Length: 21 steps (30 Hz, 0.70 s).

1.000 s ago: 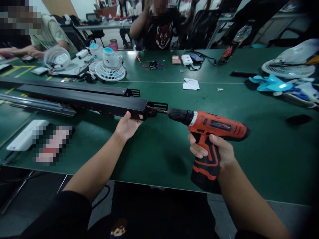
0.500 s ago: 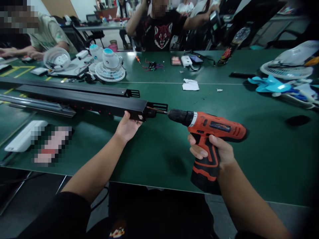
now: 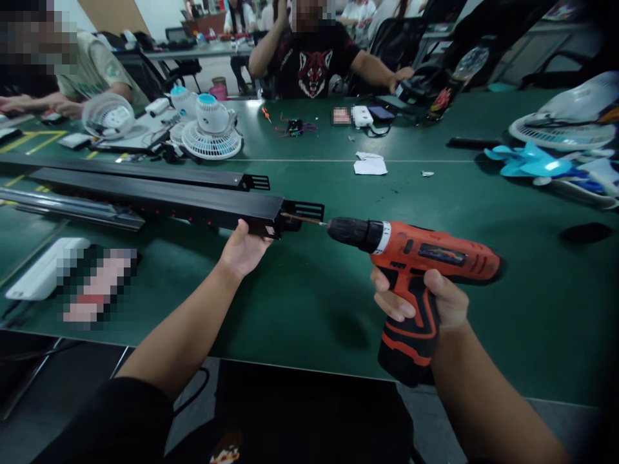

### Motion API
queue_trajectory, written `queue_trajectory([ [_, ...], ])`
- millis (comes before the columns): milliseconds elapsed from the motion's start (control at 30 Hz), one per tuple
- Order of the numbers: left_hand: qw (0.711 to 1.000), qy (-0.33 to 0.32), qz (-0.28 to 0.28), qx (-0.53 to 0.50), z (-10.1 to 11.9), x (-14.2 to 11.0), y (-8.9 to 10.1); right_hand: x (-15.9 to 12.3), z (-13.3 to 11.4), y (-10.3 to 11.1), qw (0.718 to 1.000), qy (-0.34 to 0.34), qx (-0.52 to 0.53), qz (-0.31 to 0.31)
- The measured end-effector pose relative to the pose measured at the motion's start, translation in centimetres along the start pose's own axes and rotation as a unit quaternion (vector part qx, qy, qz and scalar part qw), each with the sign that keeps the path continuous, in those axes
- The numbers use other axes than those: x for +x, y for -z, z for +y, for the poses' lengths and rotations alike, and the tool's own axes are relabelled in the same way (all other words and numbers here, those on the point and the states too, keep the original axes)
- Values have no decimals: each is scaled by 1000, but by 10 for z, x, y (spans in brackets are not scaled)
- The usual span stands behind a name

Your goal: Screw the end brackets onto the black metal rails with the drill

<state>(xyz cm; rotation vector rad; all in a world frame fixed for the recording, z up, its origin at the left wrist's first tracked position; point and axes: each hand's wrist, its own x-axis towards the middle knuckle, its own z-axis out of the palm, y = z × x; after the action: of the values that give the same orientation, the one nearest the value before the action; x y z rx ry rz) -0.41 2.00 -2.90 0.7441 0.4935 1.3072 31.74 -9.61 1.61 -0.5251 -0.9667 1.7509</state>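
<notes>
My right hand (image 3: 425,299) is wrapped round the grip of an orange and black cordless drill (image 3: 435,251). A long thin bit (image 3: 309,221) runs from its chuck to the end of a long black rectangular bar (image 3: 193,200); whether the tip touches a screw is too small to tell. My left hand (image 3: 244,251) holds that end of the bar, thumb on the near side and fingers underneath. A slotted black bracket (image 3: 307,209) shows just behind the bit. Behind the held bar lies a second black bar (image 3: 207,177) with a similar bracket.
Shiny metal strips (image 3: 87,209) and a white device (image 3: 48,267) lie to the left. White fan parts (image 3: 213,138) stand at the back. Paper (image 3: 370,164), blue fan blades (image 3: 529,160) and a bottle (image 3: 454,84) are farther right. A person (image 3: 314,58) sits across the table.
My right hand and the drill have shifted slightly right and down, away from the bar's end. My left hand keeps its hold. The person opposite has lowered a dark object to the table.
</notes>
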Motion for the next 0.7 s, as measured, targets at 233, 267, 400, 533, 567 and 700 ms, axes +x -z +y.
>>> queue_trajectory([
  [233, 1000, 1, -4, 19, 1, -1, -2, 1, -2, -3, 1000, 19, 1, 2],
  [267, 1000, 0, -4, 21, 1, -1, -3, 1, -2, -4, 1000, 16, -2, 1],
  [400, 1000, 1, -4, 28, 0, -1, -6, 2, -2, -5, 1000, 14, -26, 8],
  [533, 1000, 5, 8, 23, -1, -2, -7, 1, -1, -2, 999, 10, -33, 15],
  [567, 1000, 5, 10, 21, -1, -2, -7, 1, 0, -2, 999, 9, -31, 13],
  [700, 1000, 9, 21, 19, -1, -2, -7, 3, -1, -3, 1000, 12, -19, 3],
])
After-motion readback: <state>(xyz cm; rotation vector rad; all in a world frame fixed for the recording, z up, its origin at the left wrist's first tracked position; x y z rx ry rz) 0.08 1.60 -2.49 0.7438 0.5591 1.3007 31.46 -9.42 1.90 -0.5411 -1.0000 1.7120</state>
